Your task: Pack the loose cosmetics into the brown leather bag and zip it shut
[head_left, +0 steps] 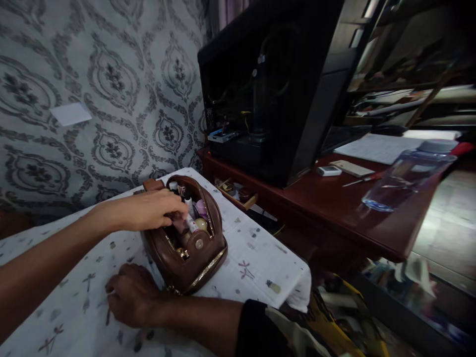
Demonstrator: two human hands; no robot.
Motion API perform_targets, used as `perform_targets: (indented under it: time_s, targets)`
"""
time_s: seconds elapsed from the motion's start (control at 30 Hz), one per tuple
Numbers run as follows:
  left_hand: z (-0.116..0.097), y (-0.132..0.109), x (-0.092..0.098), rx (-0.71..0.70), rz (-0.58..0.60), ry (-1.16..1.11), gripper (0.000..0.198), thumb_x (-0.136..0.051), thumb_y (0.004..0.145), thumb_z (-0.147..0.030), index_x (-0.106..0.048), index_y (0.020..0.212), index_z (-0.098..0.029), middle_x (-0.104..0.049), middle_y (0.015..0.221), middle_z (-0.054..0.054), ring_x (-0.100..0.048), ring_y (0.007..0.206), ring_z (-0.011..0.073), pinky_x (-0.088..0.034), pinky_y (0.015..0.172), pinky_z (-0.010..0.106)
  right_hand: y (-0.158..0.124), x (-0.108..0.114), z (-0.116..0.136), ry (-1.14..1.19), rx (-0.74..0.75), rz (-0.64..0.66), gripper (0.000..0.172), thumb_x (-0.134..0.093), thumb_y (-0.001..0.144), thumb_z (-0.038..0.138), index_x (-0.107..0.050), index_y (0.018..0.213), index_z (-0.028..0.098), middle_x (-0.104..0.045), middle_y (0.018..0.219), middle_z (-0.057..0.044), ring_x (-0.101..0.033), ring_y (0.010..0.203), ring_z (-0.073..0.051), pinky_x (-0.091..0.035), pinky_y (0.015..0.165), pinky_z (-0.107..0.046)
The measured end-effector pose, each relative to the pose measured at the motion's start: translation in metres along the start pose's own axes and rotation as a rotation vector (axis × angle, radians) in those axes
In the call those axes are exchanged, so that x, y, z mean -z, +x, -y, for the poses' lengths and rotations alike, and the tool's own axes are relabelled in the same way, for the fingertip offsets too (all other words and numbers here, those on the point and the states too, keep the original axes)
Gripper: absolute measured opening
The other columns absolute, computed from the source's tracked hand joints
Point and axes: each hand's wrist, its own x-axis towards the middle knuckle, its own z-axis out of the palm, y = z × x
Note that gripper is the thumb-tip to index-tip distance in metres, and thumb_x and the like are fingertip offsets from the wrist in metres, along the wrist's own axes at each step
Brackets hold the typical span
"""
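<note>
A brown leather zip pouch lies open on a white printed tablecloth, packed with several small bottles and tubes. My left hand reaches in from the left. Its fingers are curled down among the items at the pouch's mouth, and what they pinch is hidden. My right hand rests on the cloth just in front of and left of the pouch. Its fingers are curled under, the knuckles are up, and nothing shows in it. Its forearm runs in from the lower right and ends in a dark sleeve.
A reddish desk to the right holds a black open computer case, a clear water bottle, a phone, a small white device and papers. An open drawer sits below. Patterned wallpaper is behind.
</note>
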Motion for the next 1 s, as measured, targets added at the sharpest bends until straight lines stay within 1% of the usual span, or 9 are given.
perform_targets:
  time_s: [0.17,0.3,0.4,0.47,0.57,0.73,0.8,0.87,1.0]
  targets:
    - [-0.002,0.000,-0.001,0.031,-0.032,0.057,0.026,-0.056,0.085,-0.011,-0.069,0.104,-0.024,-0.070,0.106,0.001,-0.061,0.103,0.0213,-0.043,0.088,0.028,-0.004,0.003,0.000,0.013,-0.009,-0.017,0.030,-0.053,0.090,0.028,-0.073,0.110,0.019,-0.067,0.121,-0.012,-0.061,0.118,-0.030,-0.050,0.102,-0.042]
    - [-0.001,-0.003,-0.002,0.036,-0.076,0.073,0.023,-0.056,0.088,-0.014,-0.069,0.105,-0.024,-0.070,0.106,0.002,-0.062,0.102,0.0216,-0.044,0.086,0.028,-0.006,0.004,0.002,0.025,0.006,-0.043,0.027,-0.056,0.089,0.024,-0.073,0.108,0.018,-0.068,0.117,-0.012,-0.062,0.116,-0.028,-0.049,0.102,-0.040]
    - [0.001,-0.008,-0.006,0.052,-0.150,0.026,0.022,-0.050,0.095,-0.017,-0.069,0.104,-0.024,-0.071,0.105,0.001,-0.063,0.101,0.0200,-0.044,0.088,0.028,-0.007,0.004,0.003,0.036,-0.006,-0.066,0.023,-0.056,0.089,0.023,-0.073,0.103,0.017,-0.068,0.114,-0.012,-0.061,0.115,-0.027,-0.048,0.102,-0.039]
    - [0.005,-0.014,-0.012,0.077,-0.269,-0.016,0.025,-0.044,0.099,-0.021,-0.068,0.105,-0.024,-0.071,0.107,0.001,-0.064,0.102,0.0196,-0.044,0.091,0.029,-0.007,0.004,0.003,0.040,-0.003,-0.084,0.021,-0.056,0.089,0.025,-0.073,0.101,0.019,-0.067,0.113,-0.011,-0.060,0.113,-0.027,-0.048,0.101,-0.038]
    - [0.014,-0.026,-0.027,0.135,-0.537,-0.088,0.029,-0.039,0.101,-0.028,-0.066,0.113,-0.022,-0.069,0.117,0.004,-0.062,0.110,0.0207,-0.045,0.096,0.032,-0.008,0.005,0.003,0.031,0.011,-0.076,0.020,-0.056,0.089,0.025,-0.072,0.100,0.019,-0.067,0.110,-0.011,-0.061,0.110,-0.027,-0.050,0.098,-0.038]
    - [0.038,-0.046,-0.068,0.345,-0.986,-0.215,0.038,-0.038,0.102,-0.041,-0.059,0.123,-0.017,-0.061,0.131,0.012,-0.055,0.125,0.0244,-0.042,0.108,0.040,-0.008,0.006,0.003,0.009,0.019,-0.057,0.024,-0.058,0.088,0.021,-0.073,0.106,0.017,-0.069,0.112,-0.013,-0.063,0.108,-0.027,-0.050,0.097,-0.037]
    - [0.048,-0.049,-0.086,0.463,-1.064,-0.308,0.044,-0.038,0.101,-0.046,-0.054,0.130,-0.017,-0.058,0.135,0.013,-0.053,0.128,0.0256,-0.041,0.110,0.043,-0.007,0.006,0.003,-0.002,0.019,-0.056,0.024,-0.059,0.087,0.020,-0.074,0.106,0.016,-0.070,0.111,-0.014,-0.064,0.109,-0.026,-0.049,0.098,-0.036]
    - [0.056,-0.049,-0.102,0.518,-1.102,-0.418,0.049,-0.037,0.101,-0.050,-0.049,0.136,-0.017,-0.055,0.141,0.014,-0.050,0.134,0.0260,-0.039,0.113,0.045,-0.007,0.006,0.004,-0.005,0.020,-0.059,0.023,-0.058,0.088,0.018,-0.075,0.104,0.016,-0.070,0.110,-0.014,-0.064,0.109,-0.026,-0.049,0.098,-0.035]
    - [0.060,-0.039,-0.127,0.500,-1.145,-0.560,0.053,-0.035,0.100,-0.053,-0.046,0.140,-0.019,-0.048,0.151,0.013,-0.041,0.144,0.0240,-0.028,0.122,0.045,-0.006,0.006,0.004,-0.002,0.000,-0.041,0.025,-0.057,0.088,0.017,-0.075,0.105,0.016,-0.070,0.112,-0.014,-0.064,0.109,-0.026,-0.048,0.097,-0.034]
